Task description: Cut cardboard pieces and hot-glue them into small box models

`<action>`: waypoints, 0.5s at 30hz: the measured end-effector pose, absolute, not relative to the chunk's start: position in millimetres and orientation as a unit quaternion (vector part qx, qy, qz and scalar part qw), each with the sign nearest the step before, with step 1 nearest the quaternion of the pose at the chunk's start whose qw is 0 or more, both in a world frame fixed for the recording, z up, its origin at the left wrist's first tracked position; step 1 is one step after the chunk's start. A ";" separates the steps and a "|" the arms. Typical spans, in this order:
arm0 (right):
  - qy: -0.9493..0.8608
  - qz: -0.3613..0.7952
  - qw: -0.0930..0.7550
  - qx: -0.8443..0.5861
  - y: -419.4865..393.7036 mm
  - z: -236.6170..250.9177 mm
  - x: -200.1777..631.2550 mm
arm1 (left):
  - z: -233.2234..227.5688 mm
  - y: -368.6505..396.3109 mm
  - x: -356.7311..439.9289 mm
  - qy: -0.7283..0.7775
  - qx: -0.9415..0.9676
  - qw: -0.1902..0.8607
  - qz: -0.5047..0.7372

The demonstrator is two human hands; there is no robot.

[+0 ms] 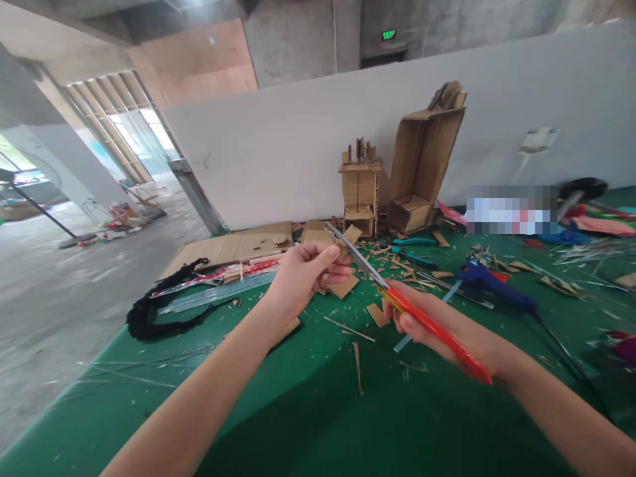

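Between the thumb and fingers of my left hand (311, 275) is a small piece of cardboard (352, 234). My right hand (412, 318) grips a pair of scissors (430, 324) with red handles. The metal blades reach up and left to the cardboard, close to my left fingertips; I cannot tell whether they cut into it. On the green table (318, 397) below lie a cardboard scrap with a small hole (378, 315) and a thin stick (349, 328).
Behind my hands stand a small cardboard structure (358, 192) and a taller open cardboard box (427, 159). A blue glue gun (497, 285) lies to the right, teal-handled pliers (410, 252) in the middle. Black yarn (144, 318) and flat cardboard (228, 248) are at left.
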State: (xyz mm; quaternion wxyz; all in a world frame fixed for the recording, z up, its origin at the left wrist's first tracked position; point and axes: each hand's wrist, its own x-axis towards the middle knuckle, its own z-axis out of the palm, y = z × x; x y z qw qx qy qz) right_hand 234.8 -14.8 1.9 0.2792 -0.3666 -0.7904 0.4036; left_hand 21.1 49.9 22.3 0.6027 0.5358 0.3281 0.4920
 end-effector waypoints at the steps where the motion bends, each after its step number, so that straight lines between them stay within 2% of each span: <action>1: -0.790 0.416 0.278 -0.355 -14.6 3.0 235.1 | 22.0 49.7 21.4 0.327 0.534 0.603 0.495; 10: -0.752 0.487 0.280 -0.344 -18.3 1.4 240.2 | 16.2 46.7 27.6 0.318 0.501 0.589 0.548; 15: -0.748 0.483 0.296 -0.347 -19.7 -4.6 241.0 | 16.1 45.2 29.5 0.320 0.506 0.577 0.557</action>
